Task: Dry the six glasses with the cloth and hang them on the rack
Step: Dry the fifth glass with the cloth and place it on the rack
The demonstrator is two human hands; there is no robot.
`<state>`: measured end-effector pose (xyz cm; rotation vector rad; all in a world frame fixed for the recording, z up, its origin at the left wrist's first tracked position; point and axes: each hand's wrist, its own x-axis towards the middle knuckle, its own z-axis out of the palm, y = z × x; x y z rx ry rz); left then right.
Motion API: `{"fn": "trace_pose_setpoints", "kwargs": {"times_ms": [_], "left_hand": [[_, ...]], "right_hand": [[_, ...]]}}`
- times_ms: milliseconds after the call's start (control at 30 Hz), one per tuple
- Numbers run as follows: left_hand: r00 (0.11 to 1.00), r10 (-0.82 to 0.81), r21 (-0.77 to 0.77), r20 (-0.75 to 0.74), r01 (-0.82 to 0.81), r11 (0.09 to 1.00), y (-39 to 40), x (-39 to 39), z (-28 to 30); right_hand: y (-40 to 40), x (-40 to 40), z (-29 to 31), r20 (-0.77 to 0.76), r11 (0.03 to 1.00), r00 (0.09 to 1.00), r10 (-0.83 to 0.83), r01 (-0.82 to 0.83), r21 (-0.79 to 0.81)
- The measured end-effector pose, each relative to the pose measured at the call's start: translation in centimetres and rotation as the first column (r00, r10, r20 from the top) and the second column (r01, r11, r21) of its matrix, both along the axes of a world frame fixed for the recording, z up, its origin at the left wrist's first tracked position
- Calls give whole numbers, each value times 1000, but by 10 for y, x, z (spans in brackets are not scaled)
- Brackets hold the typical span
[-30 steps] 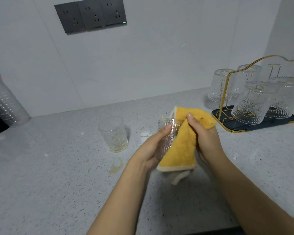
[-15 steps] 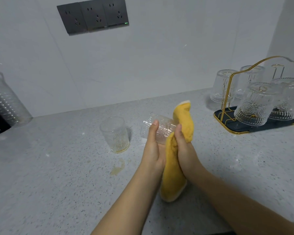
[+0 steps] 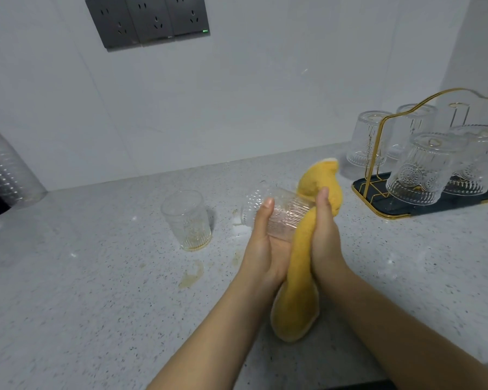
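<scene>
Holding the ribbed glass sideways at frame centre, your left hand curls round its wall while your right hand grips the cloth — wet glass is slippery and brittle, so grip the ribs, not the rim

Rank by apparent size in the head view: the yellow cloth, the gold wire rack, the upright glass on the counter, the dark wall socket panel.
1. Gold wire rack
2. Yellow cloth, though nearness inflates it
3. Dark wall socket panel
4. Upright clear ribbed glass
</scene>
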<state>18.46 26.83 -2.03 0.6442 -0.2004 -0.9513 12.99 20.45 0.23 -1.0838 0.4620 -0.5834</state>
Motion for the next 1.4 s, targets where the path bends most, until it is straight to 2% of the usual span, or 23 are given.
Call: {"fn": "trace_pose_setpoints", "kwargs": {"times_ms": [67,100,200,300,433,500,600,700,833,900,1033,1100,1200,1300,1400], "left_hand": [[1000,-6,-9,-4,6,1000,-3,-1,-2],[1000,-20,9,-8,20,1000,-3,-1,-1],[999,-42,97,-12,43,994,-1,0,1],[999,-11,125,53,4,992,2,3,3],[971,11,111,237,-38,993,3,9,3],[934,-1,210,357,-79,975,3,14,1],[848,-41,389,529,-199,900,5,20,0],[786,-123,456,606,-217,863,11,23,1],[745,-229,502,627,-162,850,15,22,5],[771,-305,567,559,-87,819,14,22,8],[847,-338,509,411,94,855,18,24,10],[848,-353,507,396,119,854,21,18,15],[824,-313,509,472,35,860,18,13,16],[751,-207,502,627,-186,845,11,8,6],[694,-115,443,711,-315,839,2,3,-6]], "right_hand": [[-6,0,-2,12,998,999,-31,30,57],[-2,1,-2,-17,998,999,-44,44,37],[19,2,-8,-76,989,990,-119,111,-101],[18,1,-9,-40,971,991,-129,118,-206],[-15,-2,3,-96,996,992,-78,73,-53],[-24,-5,8,-166,998,985,-52,48,-27],[-29,-6,9,-202,992,977,-64,40,-120],[-24,-5,11,-194,977,975,-104,64,-204],[-18,-5,7,-155,945,968,-195,143,-296],[-19,-6,4,-130,930,961,-245,195,-313],[-19,-13,6,-117,936,956,-268,229,-268],[-19,-12,6,-57,923,960,-275,248,-294],[-28,-7,2,-60,868,911,-408,366,-335],[-41,0,3,-126,814,829,-545,487,-316],[-45,2,2,-123,790,806,-579,518,-327]]}}
